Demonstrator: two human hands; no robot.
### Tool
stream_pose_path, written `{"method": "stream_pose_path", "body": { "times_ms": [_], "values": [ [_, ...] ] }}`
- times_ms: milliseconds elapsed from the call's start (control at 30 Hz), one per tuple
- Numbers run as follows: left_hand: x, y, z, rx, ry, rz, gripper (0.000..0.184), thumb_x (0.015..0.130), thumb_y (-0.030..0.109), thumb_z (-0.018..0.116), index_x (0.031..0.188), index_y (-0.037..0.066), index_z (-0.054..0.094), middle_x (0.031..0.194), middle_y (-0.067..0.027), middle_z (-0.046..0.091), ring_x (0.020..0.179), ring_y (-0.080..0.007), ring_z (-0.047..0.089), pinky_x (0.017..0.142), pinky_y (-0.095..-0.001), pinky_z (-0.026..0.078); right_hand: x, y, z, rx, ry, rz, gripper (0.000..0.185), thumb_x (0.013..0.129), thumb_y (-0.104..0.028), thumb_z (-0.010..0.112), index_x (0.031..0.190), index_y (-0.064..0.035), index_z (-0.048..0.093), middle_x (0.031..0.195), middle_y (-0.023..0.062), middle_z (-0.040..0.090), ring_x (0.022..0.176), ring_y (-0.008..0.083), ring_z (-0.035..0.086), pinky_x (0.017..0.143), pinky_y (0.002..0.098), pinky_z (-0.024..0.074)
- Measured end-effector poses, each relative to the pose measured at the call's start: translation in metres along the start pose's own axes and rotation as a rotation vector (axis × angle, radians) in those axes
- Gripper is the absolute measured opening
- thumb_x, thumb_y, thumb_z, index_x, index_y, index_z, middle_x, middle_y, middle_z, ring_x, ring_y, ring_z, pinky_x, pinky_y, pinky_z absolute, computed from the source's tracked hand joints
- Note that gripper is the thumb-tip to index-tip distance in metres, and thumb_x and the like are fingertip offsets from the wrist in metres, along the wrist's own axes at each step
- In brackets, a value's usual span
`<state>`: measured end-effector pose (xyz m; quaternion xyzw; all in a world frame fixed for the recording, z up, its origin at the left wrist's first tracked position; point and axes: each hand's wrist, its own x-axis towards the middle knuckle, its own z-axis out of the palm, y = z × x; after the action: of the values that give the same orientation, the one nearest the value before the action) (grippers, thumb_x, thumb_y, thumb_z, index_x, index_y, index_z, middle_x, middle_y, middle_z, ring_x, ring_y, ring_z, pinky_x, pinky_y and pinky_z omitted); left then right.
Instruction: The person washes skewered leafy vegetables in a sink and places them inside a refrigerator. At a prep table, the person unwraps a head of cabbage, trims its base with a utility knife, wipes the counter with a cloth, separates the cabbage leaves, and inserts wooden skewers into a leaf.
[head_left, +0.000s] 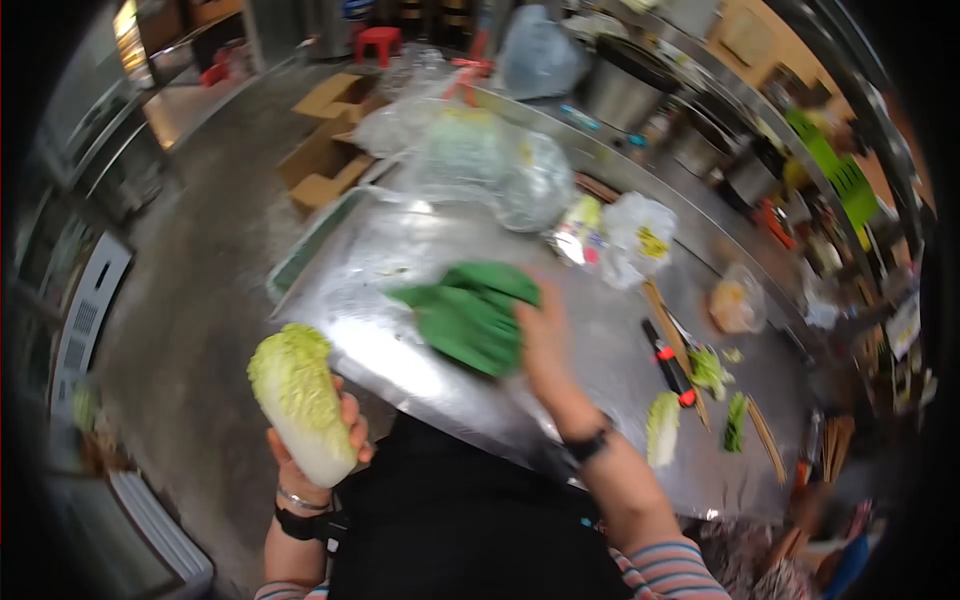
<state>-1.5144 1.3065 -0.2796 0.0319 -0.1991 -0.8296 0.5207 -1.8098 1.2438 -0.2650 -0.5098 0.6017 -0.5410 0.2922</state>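
Observation:
My left hand (356, 428) is wrapped round a head of napa cabbage (298, 395), pale green and leafy at the top, white at the base. It is held off the table's near left edge, over the floor. On the steel table (610, 365) my right hand (543, 338) grips a green cloth (465, 315), which lies bunched and partly spread over the metal. That hand is slightly blurred, and its fingertips are hidden by the cloth.
A black-and-red tool (668, 368), wooden sticks (768, 440) and loose cabbage leaves (662, 428) lie on the right. Plastic bags (540, 185) stand along the back. Cardboard boxes (322, 165) sit beyond the far left corner. A large pot (625, 85) stands behind.

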Motion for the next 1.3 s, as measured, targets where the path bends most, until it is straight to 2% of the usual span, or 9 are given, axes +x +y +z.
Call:
{"method": "stream_pose_path", "body": {
  "times_ms": [67,133,300,567,767,867,1033,1200,1300],
  "values": [
    [-0.007,0.007,-0.011,0.010,0.018,0.004,0.093,0.072,0.059,0.074,0.136,0.002,0.038,0.109,-0.0172,0.054,0.092,-0.0313,0.059,0.073,-0.0452,0.054,-0.046,-0.017,-0.059,0.237,-0.032,0.115,0.050,0.086,-0.009,0.051,0.136,-0.0037,0.044,0.132,0.0178,0.049,0.124,0.0279,0.047,0.106,0.0380,0.0351],
    [-0.010,0.012,-0.017,-0.003,0.030,0.019,0.093,0.070,0.058,0.076,0.134,0.001,0.039,0.107,-0.0186,0.056,0.091,-0.0331,0.061,0.074,-0.0460,0.055,-0.098,0.002,-0.119,-0.521,-0.228,-0.095,0.047,0.086,-0.020,0.059,0.130,-0.0065,0.052,0.137,0.0243,0.043,0.129,0.0380,0.041,0.106,0.0464,0.0326],
    [-0.009,0.020,-0.030,0.036,0.102,0.034,0.093,0.069,0.057,0.077,0.133,0.001,0.038,0.102,-0.0186,0.056,0.085,-0.0332,0.062,0.071,-0.0461,0.056,-0.118,0.028,-0.115,-0.992,-0.837,-0.299,0.053,0.085,-0.047,0.057,0.132,-0.0215,0.054,0.143,0.0314,0.032,0.135,0.0465,0.027,0.108,0.0558,0.0231],
    [-0.015,0.032,-0.046,0.041,0.240,0.115,0.092,0.070,0.062,0.074,0.130,0.001,0.040,0.097,-0.0184,0.055,0.077,-0.0328,0.061,0.064,-0.0446,0.055,0.106,0.040,0.084,-0.879,-0.974,-0.802,0.048,0.092,-0.039,0.048,0.137,-0.0224,0.048,0.144,0.0228,0.037,0.137,0.0381,0.030,0.109,0.0549,0.0224],
    [-0.025,0.047,-0.052,0.071,0.302,0.197,0.090,0.071,0.061,0.074,0.130,0.001,0.041,0.096,-0.0189,0.055,0.077,-0.0339,0.061,0.063,-0.0450,0.055,0.176,0.046,0.255,-0.700,-0.724,-0.909,0.035,0.093,-0.030,0.054,0.122,-0.0115,0.058,0.127,0.0164,0.056,0.125,0.0343,0.047,0.103,0.0468,0.0361],
    [-0.022,0.053,-0.045,0.076,0.283,0.208,0.090,0.071,0.060,0.074,0.130,0.001,0.041,0.096,-0.0190,0.055,0.077,-0.0341,0.061,0.063,-0.0452,0.055,0.186,0.025,0.292,-0.496,-0.663,-0.476,0.032,0.094,-0.024,0.055,0.120,-0.0054,0.057,0.120,0.0171,0.059,0.118,0.0342,0.052,0.100,0.0387,0.0398],
    [-0.024,0.059,-0.048,0.018,0.236,0.213,0.090,0.070,0.058,0.077,0.129,0.000,0.041,0.097,-0.0196,0.055,0.077,-0.0339,0.061,0.063,-0.0455,0.055,0.140,-0.058,0.189,-0.010,-0.531,-0.321,0.042,0.095,-0.018,0.055,0.133,-0.0022,0.045,0.124,0.0133,0.057,0.114,0.0217,0.054,0.098,0.0321,0.0406],
    [-0.029,0.057,-0.055,0.014,0.261,0.157,0.092,0.066,0.057,0.079,0.128,0.000,0.042,0.094,-0.0208,0.057,0.077,-0.0348,0.063,0.064,-0.0457,0.057,0.031,-0.036,-0.018,-0.708,-0.878,-0.815,0.036,0.074,-0.019,0.063,0.110,-0.0163,0.068,0.113,0.0128,0.063,0.089,0.0299,0.063,0.072,0.0400,0.0508],
    [-0.028,0.057,-0.062,0.014,0.268,0.125,0.093,0.066,0.058,0.080,0.127,-0.001,0.042,0.093,-0.0207,0.057,0.075,-0.0347,0.063,0.064,-0.0452,0.057,-0.027,0.011,-0.068,-0.808,-1.144,-0.756,0.041,0.073,-0.025,0.066,0.115,-0.0220,0.067,0.122,0.0081,0.058,0.103,0.0283,0.059,0.082,0.0427,0.0486]
  ]
}}
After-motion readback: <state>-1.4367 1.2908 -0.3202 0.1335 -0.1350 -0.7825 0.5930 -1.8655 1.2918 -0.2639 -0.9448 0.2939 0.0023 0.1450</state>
